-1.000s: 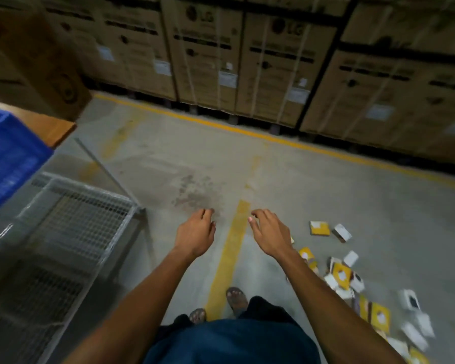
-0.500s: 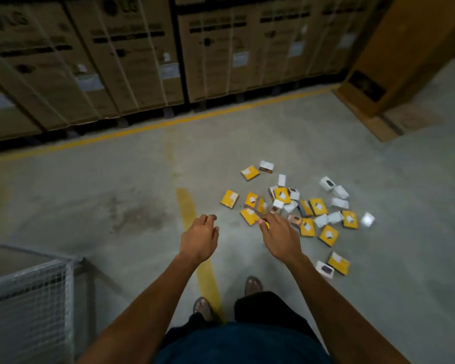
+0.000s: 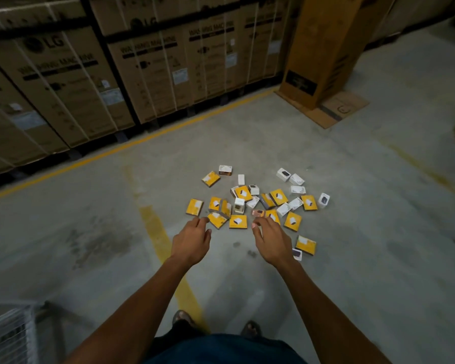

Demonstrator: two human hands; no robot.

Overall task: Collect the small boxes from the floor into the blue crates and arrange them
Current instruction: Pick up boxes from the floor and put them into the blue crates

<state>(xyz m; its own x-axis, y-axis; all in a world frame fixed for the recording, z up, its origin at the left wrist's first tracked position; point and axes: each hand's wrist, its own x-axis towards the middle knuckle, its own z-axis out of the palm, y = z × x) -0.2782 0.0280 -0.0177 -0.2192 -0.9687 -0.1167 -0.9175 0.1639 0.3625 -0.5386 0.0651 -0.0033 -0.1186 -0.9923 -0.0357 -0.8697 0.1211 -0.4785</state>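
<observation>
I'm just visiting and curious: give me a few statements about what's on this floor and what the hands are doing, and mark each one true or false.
1. Small yellow and white boxes lie scattered on the floor. True.
2. The left hand is holding a yellow box. False: it holds nothing, its fingers loose above the floor.
3. The right hand is empty too. True.
4. A blue crate stands beside the pile. False: no blue crate is in view; only a wire mesh cage shows at the lower left.
5. Large cartons line the far side behind a yellow line. True.
6. The small boxes are stacked in a neat tower. False: they lie loose, some overlapping.
</observation>
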